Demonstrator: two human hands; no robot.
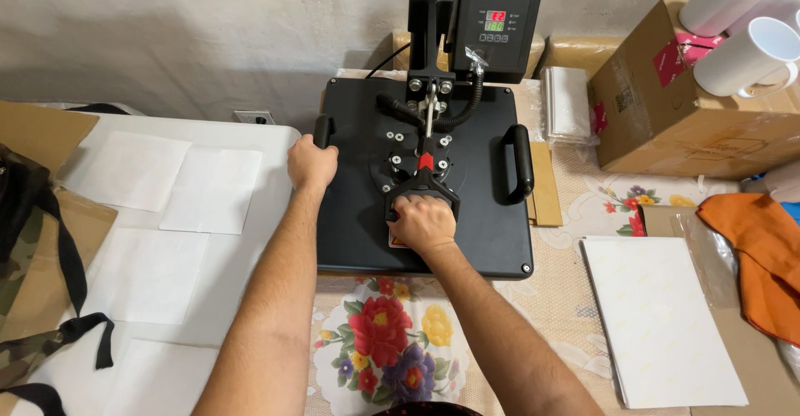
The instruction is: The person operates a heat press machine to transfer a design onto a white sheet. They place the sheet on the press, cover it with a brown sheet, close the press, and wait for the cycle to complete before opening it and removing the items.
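A black heat press point(483, 224) stands in the middle of the table, its flat top plate lying level. My left hand point(310, 164) grips the black side handle point(322, 129) on the plate's left edge. My right hand point(422, 220) is closed around the black knob point(423, 184) at the plate's centre front. A second side handle point(521, 162) on the right is free. The control box point(495, 23) with lit red and green digits rises at the back.
White paper sheets point(212, 189) lie on the white table at left, beside a camouflage bag with black straps point(25, 241). A stack of white sheets point(662, 320) and orange cloth point(754, 241) lie right. A cardboard box point(667, 108) bears white mugs point(746, 54). Flowered tablecloth point(383, 337) in front.
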